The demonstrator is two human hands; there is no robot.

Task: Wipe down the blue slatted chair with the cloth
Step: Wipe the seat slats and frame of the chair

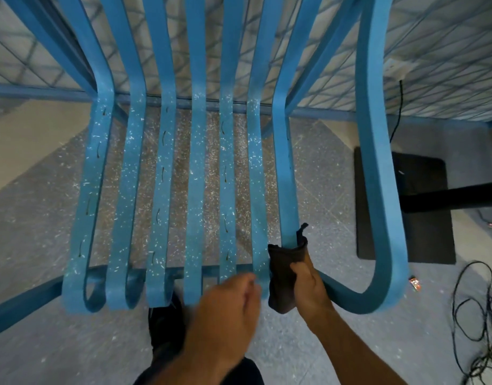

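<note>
Grey speckled floor (322, 176) fills the background, and behind it we see a blue lattice screen (433, 51). We view the blue slatted chair (196, 190) from its front. Its seat faces us, and the long axis of each slat runs straight away from us before bending upward into the backrest. The slats are flat, smooth-edged bands with a matte painted surface. The seat slats, apart from the rightmost one, are flecked with pale specks and carry short dark marks. At the near edge the slats curl downward into rounded loops. A wider band forms the armrest (378, 162) on the right, sweeping down and round in a U. The cloth (282, 276) is dark, soft and creased, and it is wrapped round the front end of the rightmost seat slat, where that slat curls over. The right hand (308, 287) is clamped on the cloth from the right, with the thumb pressed across the fabric. The left hand (228, 304) lies just beside the cloth, at the front edge of the neighbouring slats. Its fingers are curled, but it is blurred, and we cannot tell whether it grips anything. A dark shoe (164, 323) shows under the seat front. A black base plate (430, 240) and loose cables (478, 315) lie on the floor to the right.
</note>
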